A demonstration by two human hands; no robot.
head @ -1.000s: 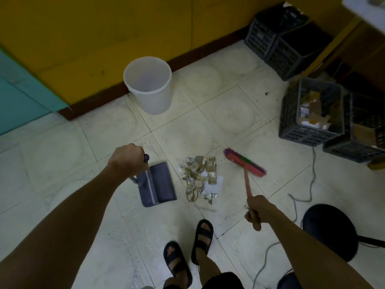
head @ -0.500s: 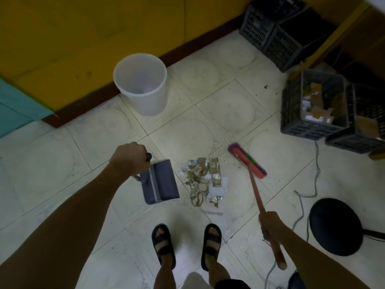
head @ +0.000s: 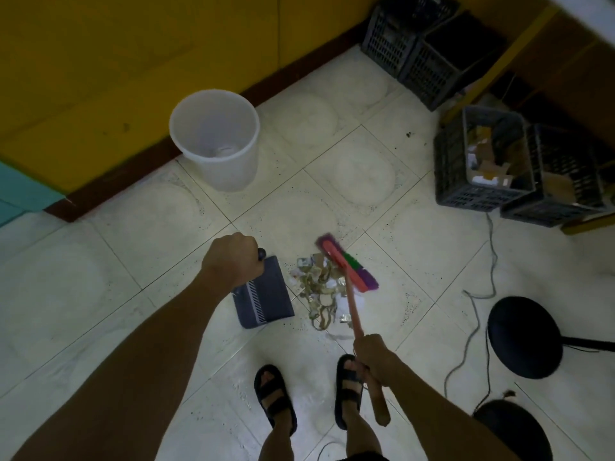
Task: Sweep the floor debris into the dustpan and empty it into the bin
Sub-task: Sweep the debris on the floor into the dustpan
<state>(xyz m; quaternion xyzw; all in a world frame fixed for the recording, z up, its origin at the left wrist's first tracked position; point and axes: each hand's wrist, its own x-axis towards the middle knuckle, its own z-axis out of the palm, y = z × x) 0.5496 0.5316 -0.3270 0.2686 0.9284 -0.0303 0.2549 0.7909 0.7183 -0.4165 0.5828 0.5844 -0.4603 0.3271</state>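
Observation:
A pile of paper and cardboard scraps (head: 321,289) lies on the pale tiled floor in front of my feet. My left hand (head: 233,259) grips the handle of a dark blue dustpan (head: 264,297), which rests flat on the floor just left of the pile, its mouth toward the scraps. My right hand (head: 372,356) holds the red handle of a broom (head: 346,266). The broom's red, green and purple head sits against the right, far edge of the pile. A white bin (head: 216,138) stands open by the yellow wall, beyond the dustpan.
Dark plastic crates (head: 482,161), some holding cardboard, stand at the right and back right. A grey cable (head: 476,314) snakes over the floor on the right, beside a black round stool (head: 524,336). My sandalled feet (head: 276,397) stand just behind the pile.
The broom head has swung left from beside the pile onto its right edge. My right hand slid up the handle and moved left. The dustpan has stayed put.

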